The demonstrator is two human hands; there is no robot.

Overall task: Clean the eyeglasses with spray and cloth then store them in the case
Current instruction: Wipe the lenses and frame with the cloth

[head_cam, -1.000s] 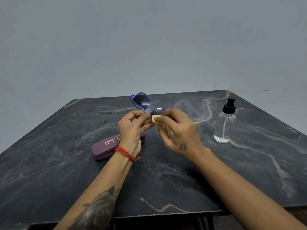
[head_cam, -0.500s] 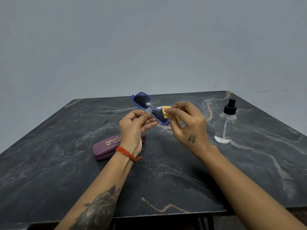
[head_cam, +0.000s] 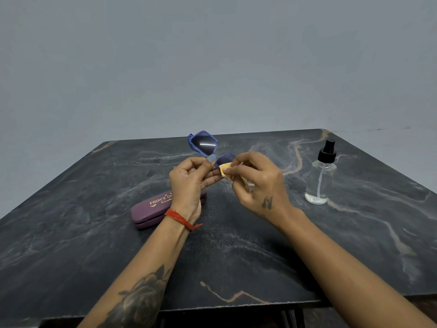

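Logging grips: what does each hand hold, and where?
Left hand pinches the glasses at the bridge; right hand pinches the cloth against one lens.

The purple case (head_cam: 151,210) bears gold lettering "PRINCE OF…" above "ROUR…", partly hidden.

One pair of blue-framed glasses (head_cam: 203,145), one yellow cloth (head_cam: 225,168), one purple glasses case (head_cam: 151,210), one clear spray bottle (head_cam: 321,176), one marble table (head_cam: 236,252), two hands.
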